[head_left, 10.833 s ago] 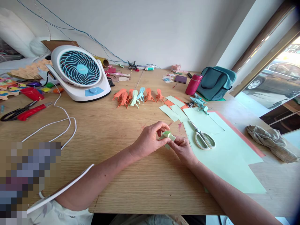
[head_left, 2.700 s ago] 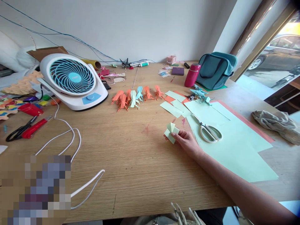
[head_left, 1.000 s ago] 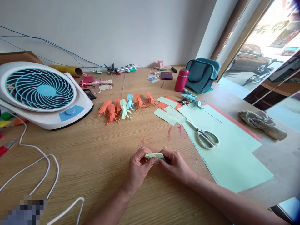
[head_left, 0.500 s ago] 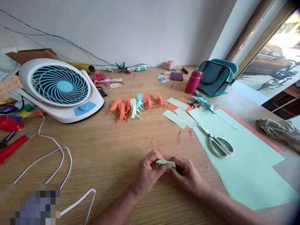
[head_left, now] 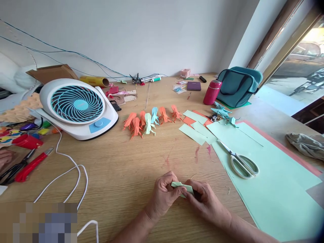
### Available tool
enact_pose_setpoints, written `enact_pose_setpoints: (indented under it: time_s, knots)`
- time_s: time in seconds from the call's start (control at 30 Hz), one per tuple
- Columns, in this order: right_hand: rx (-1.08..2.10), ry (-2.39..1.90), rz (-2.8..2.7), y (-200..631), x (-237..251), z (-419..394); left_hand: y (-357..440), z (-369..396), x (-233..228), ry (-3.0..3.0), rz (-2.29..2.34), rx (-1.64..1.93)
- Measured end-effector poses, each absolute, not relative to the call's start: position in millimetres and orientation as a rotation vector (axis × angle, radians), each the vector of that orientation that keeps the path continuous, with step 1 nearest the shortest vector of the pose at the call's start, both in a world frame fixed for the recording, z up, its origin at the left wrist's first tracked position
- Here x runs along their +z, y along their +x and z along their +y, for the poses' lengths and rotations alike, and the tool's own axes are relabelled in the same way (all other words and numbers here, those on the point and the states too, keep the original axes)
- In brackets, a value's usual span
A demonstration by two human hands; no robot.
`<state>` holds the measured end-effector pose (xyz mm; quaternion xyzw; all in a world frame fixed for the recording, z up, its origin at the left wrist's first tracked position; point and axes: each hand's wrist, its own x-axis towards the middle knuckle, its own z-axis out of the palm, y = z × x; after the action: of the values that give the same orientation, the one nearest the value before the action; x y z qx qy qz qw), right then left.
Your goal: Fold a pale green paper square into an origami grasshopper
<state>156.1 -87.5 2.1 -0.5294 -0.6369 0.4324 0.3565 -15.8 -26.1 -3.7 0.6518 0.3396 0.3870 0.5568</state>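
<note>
A small folded piece of light green paper (head_left: pixel 187 188) is pinched between both hands above the wooden table. My left hand (head_left: pixel 164 194) grips its left end with thumb and fingers. On the other end, my right hand (head_left: pixel 209 202) has its thumb and curled fingers closed. The fingers hide part of the folds. Beyond the hands stand several folded paper insects, among them an orange one (head_left: pixel 136 127), a pale green one (head_left: pixel 148 124) and a blue one (head_left: pixel 154 115). White-handled scissors (head_left: pixel 243 164) lie to the right on large green sheets (head_left: pixel 275 182).
A white fan (head_left: pixel 78 104) stands at left, its cable (head_left: pixel 76 165) looping over the table. Red-handled cutters (head_left: pixel 31 167) lie far left, near another person's hand (head_left: pixel 5 158). Cut paper strips (head_left: pixel 192 134), a pink bottle (head_left: pixel 212 92) and a teal bag (head_left: pixel 236 87) are at right.
The view has shifted left and up, so things sit lower and further right. Both hands keep hold of the folded paper, which looks nearly the same. Another person's hand now shows at far left.
</note>
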Motion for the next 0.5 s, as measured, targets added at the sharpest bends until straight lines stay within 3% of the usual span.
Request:
enact_pose_setpoints:
  time_s: [0.5]
  knots:
    - [1.001, -1.412, -1.882, 159.8, 8.6, -93.9, -16.9, -26.3, -0.3, 1.396, 0.803, 0.886]
